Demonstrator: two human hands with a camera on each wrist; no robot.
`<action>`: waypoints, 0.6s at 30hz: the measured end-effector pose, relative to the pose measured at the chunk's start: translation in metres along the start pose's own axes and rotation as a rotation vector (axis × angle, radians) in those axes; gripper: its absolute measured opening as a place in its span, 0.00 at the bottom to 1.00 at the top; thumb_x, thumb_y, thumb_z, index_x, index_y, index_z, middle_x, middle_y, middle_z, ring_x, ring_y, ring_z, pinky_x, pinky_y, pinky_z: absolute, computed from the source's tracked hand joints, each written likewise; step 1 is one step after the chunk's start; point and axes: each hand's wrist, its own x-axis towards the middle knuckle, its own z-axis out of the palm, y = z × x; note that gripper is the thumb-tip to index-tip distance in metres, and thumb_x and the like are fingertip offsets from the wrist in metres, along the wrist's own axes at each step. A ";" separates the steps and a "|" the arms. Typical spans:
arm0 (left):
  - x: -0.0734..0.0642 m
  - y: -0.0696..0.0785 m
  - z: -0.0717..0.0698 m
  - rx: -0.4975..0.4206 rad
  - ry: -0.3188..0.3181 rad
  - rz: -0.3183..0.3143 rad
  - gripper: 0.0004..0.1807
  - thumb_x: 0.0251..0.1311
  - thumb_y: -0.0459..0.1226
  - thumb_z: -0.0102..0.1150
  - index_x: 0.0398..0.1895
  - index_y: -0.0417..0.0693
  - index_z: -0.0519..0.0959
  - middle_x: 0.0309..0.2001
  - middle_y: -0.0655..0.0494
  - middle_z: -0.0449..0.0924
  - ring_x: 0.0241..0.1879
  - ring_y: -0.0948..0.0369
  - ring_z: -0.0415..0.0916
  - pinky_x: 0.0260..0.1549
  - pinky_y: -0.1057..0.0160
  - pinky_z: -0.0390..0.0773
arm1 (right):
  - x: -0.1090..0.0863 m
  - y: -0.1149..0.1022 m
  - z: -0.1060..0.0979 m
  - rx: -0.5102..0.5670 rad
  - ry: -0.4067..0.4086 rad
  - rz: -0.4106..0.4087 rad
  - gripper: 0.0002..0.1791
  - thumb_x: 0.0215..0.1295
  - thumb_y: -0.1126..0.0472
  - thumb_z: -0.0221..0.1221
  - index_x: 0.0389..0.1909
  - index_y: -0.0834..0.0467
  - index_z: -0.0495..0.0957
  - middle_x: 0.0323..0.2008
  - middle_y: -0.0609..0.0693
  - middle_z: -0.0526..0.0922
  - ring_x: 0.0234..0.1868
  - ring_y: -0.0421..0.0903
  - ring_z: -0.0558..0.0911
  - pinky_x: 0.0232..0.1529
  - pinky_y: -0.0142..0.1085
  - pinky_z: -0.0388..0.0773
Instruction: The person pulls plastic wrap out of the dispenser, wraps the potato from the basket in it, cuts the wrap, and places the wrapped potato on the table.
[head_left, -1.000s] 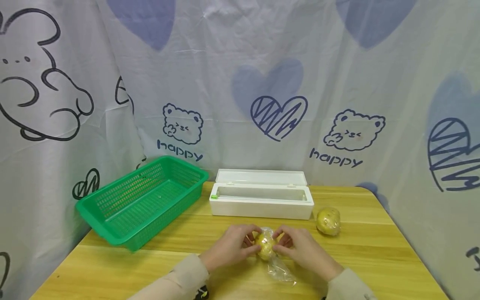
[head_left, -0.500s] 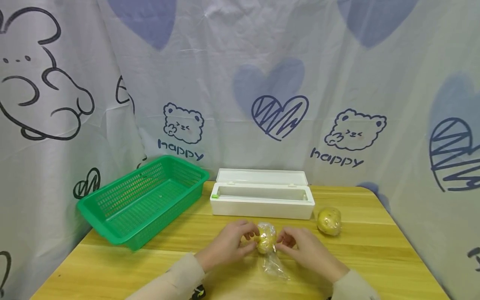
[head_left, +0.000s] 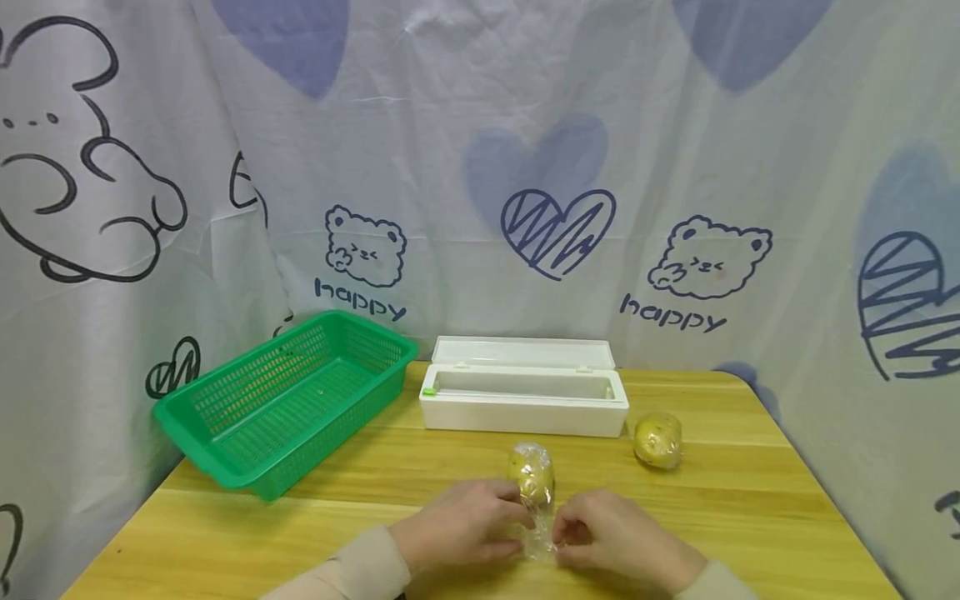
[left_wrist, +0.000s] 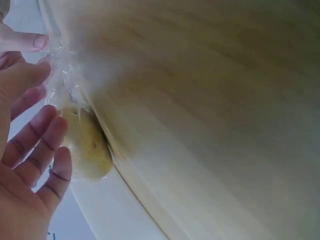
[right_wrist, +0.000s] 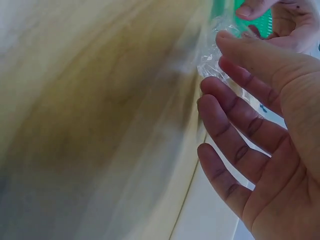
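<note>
A potato [head_left: 531, 472] in clear plastic wrap lies on the table before me, its loose tail of wrap [head_left: 537, 537] trailing towards me. My left hand [head_left: 468, 525] is at the left of this tail, loosely bent fingertips touching the film and thumb apart from the index finger. On the other side, my right hand [head_left: 618, 537] pinches the film's edge between thumb and index finger. In the left wrist view the wrapped potato [left_wrist: 87, 142] sits beyond my fingers. The right wrist view has crumpled film [right_wrist: 212, 55] by my thumb; the potato is mostly hidden there.
Another wrapped potato [head_left: 658, 440] lies to the right. Behind stands a white wrap dispenser box [head_left: 525, 417] with its lid up and a green slider at its left end. A green plastic basket [head_left: 281, 479] stands at the left. A printed curtain [head_left: 450, 283] hangs around the table.
Both hands have left the potato's sides and come nearer to me, down to the loose tail of wrap. The potato now shows more fully and stands a little farther away.
</note>
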 end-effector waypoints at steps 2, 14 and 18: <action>0.000 -0.001 0.001 0.000 -0.029 -0.011 0.13 0.63 0.48 0.76 0.49 0.60 0.90 0.48 0.65 0.86 0.41 0.75 0.78 0.43 0.79 0.77 | 0.001 -0.001 0.002 -0.028 0.001 -0.004 0.07 0.63 0.47 0.75 0.34 0.40 0.86 0.30 0.28 0.80 0.32 0.28 0.76 0.36 0.28 0.76; -0.001 -0.003 0.004 0.030 -0.121 0.002 0.10 0.66 0.45 0.74 0.50 0.65 0.91 0.39 0.67 0.82 0.33 0.77 0.68 0.31 0.84 0.65 | 0.005 -0.001 0.008 -0.105 0.010 -0.032 0.06 0.67 0.49 0.74 0.32 0.41 0.87 0.31 0.30 0.81 0.32 0.26 0.75 0.36 0.26 0.76; 0.000 -0.002 0.004 0.008 -0.104 -0.040 0.12 0.63 0.44 0.76 0.50 0.62 0.90 0.43 0.67 0.86 0.35 0.78 0.73 0.36 0.83 0.72 | 0.006 -0.001 0.009 -0.134 0.021 -0.038 0.06 0.66 0.50 0.74 0.31 0.40 0.86 0.32 0.29 0.82 0.33 0.26 0.75 0.37 0.27 0.77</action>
